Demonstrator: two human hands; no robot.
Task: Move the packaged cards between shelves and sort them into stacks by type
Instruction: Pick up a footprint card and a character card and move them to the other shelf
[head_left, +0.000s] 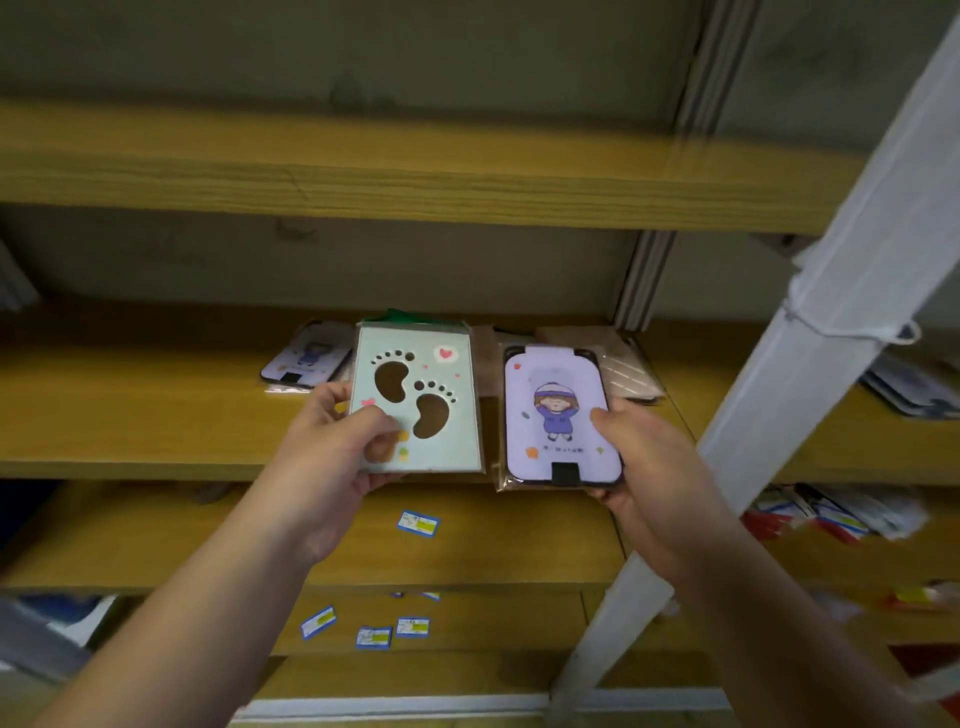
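Note:
My left hand (337, 447) grips a pale green packaged card with two brown footprint cut-outs (421, 384), thumb on its lower left face. A purple packaged card showing a cartoon girl (558, 410) is held in my right hand (644, 467), thumb on its right edge. Both cards are side by side in front of the middle wooden shelf (156, 405). On that shelf behind them lie another purple girl card (306, 356) at the left and brown packaged cards (631, 366) at the right.
A white metal upright (810, 353) slants across the right side. More packaged items lie on the shelf at far right (909, 387) and on the shelf below it (831, 514). Small blue-and-white labels (418, 524) are stuck on the lower shelves. An upper shelf board (363, 166) overhangs.

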